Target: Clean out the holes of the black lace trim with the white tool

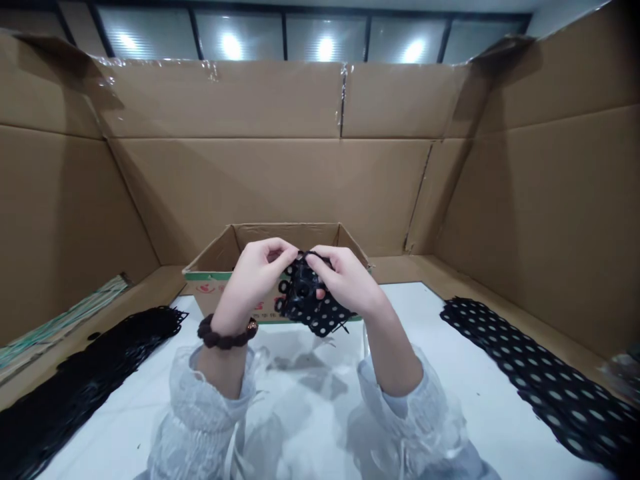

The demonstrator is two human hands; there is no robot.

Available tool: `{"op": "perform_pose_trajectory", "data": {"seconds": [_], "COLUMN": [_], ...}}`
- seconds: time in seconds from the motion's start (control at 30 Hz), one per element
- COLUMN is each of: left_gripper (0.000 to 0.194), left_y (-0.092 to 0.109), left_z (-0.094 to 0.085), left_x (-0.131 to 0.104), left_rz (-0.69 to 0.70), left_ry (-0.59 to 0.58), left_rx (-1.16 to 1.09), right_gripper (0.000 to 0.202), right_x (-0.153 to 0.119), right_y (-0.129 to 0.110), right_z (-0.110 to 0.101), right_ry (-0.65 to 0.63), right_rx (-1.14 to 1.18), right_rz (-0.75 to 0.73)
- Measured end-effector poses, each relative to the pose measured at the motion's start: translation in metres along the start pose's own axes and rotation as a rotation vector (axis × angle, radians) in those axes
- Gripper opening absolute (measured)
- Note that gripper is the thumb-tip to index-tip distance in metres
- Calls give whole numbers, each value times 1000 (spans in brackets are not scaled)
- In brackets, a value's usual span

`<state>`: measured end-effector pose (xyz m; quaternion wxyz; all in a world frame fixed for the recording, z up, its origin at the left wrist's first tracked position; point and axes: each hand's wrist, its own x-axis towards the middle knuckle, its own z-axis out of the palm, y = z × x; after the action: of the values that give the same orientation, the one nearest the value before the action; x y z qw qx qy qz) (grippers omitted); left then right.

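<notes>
"Head view: where's your dotted black piece point(327, 319)?"

"Your left hand point(265, 263) and right hand point(343, 277) pinch its top edge; it hangs below your fingertips, by the green-rimmed box point(207, 301)."

"Count each?"

"One held piece, one box, one black pile point(100, 367) left of you, one dotted pile point(540, 380) right."

This looks like a workshop or small factory workplace, though the room beyond is mostly hidden. Tall cardboard walls point(270, 187) fence in a white tabletop point(500, 420), where a flat black pile point(95, 373) and a row of white-dotted black pieces point(540, 377) lie on opposite sides, with a printed carton point(213, 298) at the back. Above, dark-framed panes point(280, 33) show bright lights.
</notes>
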<state>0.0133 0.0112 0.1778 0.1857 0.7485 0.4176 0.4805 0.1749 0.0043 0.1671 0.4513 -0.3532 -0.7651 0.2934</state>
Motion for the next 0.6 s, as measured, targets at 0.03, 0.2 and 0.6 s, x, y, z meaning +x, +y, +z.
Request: {"op": "perform_pose_trajectory", "data": {"seconds": [0.03,0.2,0.6], "left_gripper": [25,28,22], "left_y": [-7,-61,8], "left_z": [-2,-8,-1], "left_x": [4,28,-3], "left_rz": [-25,-132,-7], "left_ry": [58,784,-56], "left_rx": [-26,183,-96], "right_gripper": [26,28,29], "right_x": [-1,-4,5], "right_y": [0,-4,0], "right_z": [-2,-14,2], "right_ry": [1,137,135], "right_rx": [-23,-2,222], "right_rz": [13,92,21]}}
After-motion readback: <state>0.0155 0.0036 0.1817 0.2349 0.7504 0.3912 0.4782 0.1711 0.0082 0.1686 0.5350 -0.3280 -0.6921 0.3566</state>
